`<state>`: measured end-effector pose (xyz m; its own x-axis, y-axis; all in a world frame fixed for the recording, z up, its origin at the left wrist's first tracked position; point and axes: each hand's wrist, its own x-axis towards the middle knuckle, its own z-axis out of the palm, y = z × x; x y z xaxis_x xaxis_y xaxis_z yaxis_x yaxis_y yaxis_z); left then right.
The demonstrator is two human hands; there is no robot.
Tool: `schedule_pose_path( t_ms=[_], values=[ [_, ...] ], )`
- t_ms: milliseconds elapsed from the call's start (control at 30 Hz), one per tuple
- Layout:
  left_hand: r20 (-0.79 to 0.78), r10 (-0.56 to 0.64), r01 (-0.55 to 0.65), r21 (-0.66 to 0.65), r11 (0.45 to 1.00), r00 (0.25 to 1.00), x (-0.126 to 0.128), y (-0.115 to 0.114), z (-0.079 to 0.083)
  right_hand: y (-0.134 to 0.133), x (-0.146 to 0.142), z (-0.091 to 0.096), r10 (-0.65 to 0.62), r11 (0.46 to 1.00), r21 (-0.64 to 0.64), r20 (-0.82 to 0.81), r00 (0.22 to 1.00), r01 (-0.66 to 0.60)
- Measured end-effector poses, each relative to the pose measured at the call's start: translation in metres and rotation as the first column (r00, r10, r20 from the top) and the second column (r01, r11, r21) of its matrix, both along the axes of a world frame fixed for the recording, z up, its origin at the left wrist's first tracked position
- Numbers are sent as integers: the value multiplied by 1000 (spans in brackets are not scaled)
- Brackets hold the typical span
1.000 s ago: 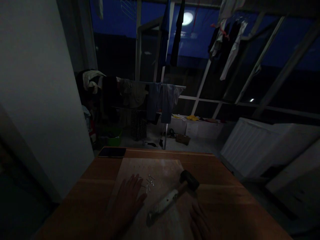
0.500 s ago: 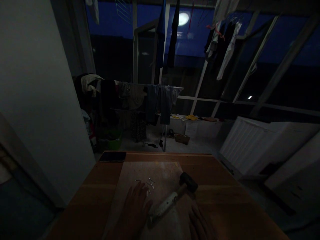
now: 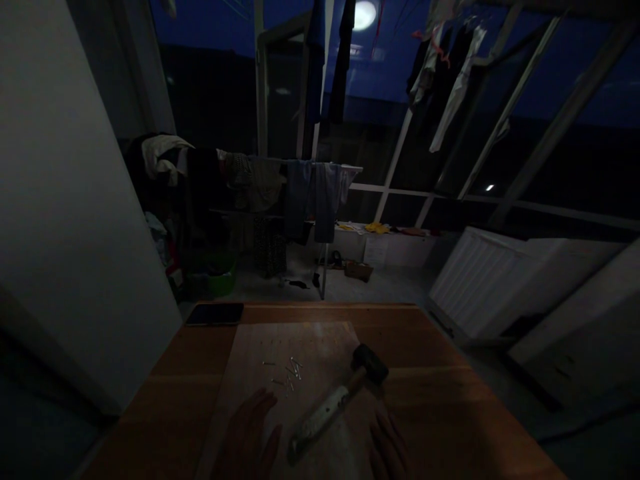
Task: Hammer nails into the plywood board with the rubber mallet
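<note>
My left hand [image 3: 249,430] rests on the pale wooden board [image 3: 315,340], fingers stretched out and thumb apart, holding nothing. Just beyond its fingertips lie several loose nails [image 3: 295,368]. A hammer [image 3: 325,410] with a dark head lies slantwise across the board, its handle end near my left thumb and its head at the board's right edge. My right hand [image 3: 387,447] lies at the right edge of the board, below the hammer head, fingers extended and empty. The lower parts of both hands run out of the picture.
The board lies on a wooden table [image 3: 430,373]. A dark phone [image 3: 215,314] sits at the table's far left corner. Behind stand a drying rack with clothes [image 3: 325,200] and a green basin [image 3: 220,277]. A white ribbed panel [image 3: 475,280] is at the right.
My left hand has drawn back from the nails toward me, uncovering more of them. My right hand stays by the board's edge. The view has shifted slightly.
</note>
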<state>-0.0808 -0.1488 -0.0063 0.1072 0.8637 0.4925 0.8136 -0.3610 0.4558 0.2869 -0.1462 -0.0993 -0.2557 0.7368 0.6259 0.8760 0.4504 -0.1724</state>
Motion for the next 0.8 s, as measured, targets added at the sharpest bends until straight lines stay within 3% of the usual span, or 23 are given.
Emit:
schedule_pose_path(
  t_ms=[167,300,433,567,667,800],
  values=[
    [-119,23,-28,-48,998,993,-5,19,1,-8,3,14,-6,995,-104,-70,998,-1],
    [-264,-23,-3,-99,995,964,-14,58,7,-10,-9,45,-31,977,-214,-168,985,-6],
    [-446,-162,30,-288,957,880,-15,94,23,11,-37,95,-241,880,-466,-276,931,90],
    [-544,-288,42,-419,907,788,-5,105,46,51,-63,133,-192,789,-614,-258,947,-7],
    [-585,-340,59,-445,894,736,0,102,58,77,-71,141,-155,720,-692,-237,959,-55],
    [-565,-374,123,-431,894,736,-1,98,60,91,-70,129,-187,730,-683,-246,951,-33]
  ],
)
